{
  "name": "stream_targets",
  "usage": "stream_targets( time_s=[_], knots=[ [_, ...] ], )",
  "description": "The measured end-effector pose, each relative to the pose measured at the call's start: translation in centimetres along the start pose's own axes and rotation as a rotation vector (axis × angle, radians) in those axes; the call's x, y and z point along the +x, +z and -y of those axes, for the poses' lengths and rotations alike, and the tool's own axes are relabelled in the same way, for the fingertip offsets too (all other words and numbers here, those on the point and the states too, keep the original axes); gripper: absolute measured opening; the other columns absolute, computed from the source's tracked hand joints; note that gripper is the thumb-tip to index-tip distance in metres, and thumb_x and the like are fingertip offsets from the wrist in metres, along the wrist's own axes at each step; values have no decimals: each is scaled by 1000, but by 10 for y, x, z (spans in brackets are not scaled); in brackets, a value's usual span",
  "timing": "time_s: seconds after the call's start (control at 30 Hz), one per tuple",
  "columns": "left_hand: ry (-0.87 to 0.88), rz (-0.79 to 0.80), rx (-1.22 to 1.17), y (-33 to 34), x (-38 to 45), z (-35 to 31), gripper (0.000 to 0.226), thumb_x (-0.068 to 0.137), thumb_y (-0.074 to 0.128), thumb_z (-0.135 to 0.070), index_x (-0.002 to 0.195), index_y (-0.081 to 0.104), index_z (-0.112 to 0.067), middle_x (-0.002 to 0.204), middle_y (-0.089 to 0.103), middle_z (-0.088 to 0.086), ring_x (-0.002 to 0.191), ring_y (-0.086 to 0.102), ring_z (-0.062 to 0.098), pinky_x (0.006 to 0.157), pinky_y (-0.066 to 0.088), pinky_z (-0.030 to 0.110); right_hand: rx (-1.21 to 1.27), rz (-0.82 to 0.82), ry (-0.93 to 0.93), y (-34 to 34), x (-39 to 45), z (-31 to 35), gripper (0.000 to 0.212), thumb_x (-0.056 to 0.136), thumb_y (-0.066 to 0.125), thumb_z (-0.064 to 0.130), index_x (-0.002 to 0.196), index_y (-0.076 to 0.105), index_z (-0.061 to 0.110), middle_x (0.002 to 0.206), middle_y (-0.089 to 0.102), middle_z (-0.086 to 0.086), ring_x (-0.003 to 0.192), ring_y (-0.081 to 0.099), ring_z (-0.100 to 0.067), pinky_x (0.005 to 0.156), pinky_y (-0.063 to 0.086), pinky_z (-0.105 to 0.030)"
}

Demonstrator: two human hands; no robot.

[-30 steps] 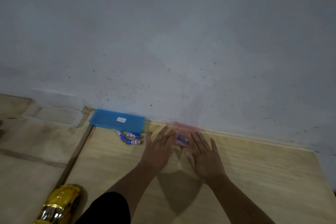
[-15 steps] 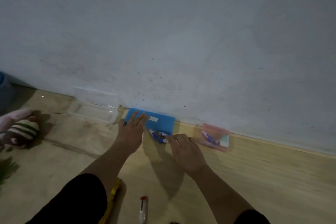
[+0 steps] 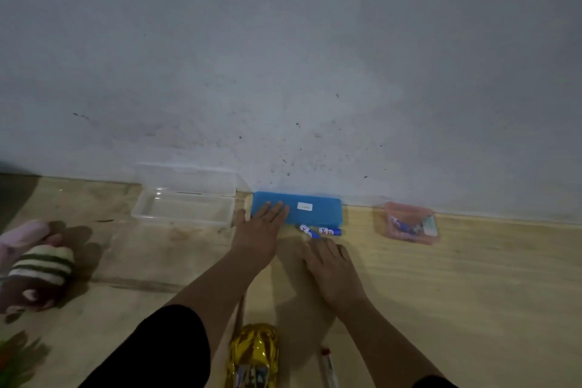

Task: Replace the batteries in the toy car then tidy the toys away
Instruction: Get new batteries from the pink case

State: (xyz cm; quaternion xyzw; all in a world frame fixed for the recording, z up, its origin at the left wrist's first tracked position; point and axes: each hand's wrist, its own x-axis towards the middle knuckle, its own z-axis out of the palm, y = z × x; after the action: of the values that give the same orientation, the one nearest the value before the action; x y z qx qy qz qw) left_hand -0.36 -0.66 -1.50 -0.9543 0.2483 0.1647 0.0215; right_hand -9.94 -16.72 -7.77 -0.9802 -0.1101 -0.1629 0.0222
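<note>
By the wall, both hands shifted left from pink tub (image 3: 409,224): left hand (image 3: 258,230) flat on blue case (image 3: 318,209), right hand (image 3: 330,264) w/ fingers (image 3: 310,246) loosely apart reaching batteries (image 3: 319,231), prob. fresh cells next.

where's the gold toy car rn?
Head view, bottom centre: the gold toy car lies on the wooden floor between the person's forearms, with a screwdriver just to its right.

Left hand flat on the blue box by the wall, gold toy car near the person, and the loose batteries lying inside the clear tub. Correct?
Not quite. The head view shows the batteries on the floor in front of the blue box, not in the clear tub. The left hand and toy car are as described.
</note>
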Motion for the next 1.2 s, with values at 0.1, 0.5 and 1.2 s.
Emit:
stream_targets(
  time_s=[0.1, 0.5, 1.2],
  knots=[
    [31, 20, -17, -5, 3, 5, 55, 102, 23, -21, 151, -2, -26, 159, -5, -9, 146, -2, 10, 115, 8, 53, -56, 13, 42, 6, 15, 8, 41, 85, 41, 30, 124, 51, 22, 120, 61, -9, 111, 52, -27, 89, 50, -43],
    [37, -14, -87, -2, -2, 9, 64, 99, 29, -13, 151, -5, -29, 159, -8, -11, 146, -6, 10, 117, 4, 53, -1, 60, -8, 12, 33, 1, 48, 79, 56, 36, 119, 59, 8, 114, 49, -6, 105, 43, -20, 83, 53, -35],
    [-127, -25, -182, 9, 0, -8, 76, 94, 34, -4, 149, -7, -36, 156, -12, -20, 144, -11, 4, 116, 6, 48, 83, 287, -42, -19, 1, -74, 33, 85, 39, 31, 105, 59, 14, 123, 57, -14, 122, 43, -30, 97, 48, -45]
  ],
)
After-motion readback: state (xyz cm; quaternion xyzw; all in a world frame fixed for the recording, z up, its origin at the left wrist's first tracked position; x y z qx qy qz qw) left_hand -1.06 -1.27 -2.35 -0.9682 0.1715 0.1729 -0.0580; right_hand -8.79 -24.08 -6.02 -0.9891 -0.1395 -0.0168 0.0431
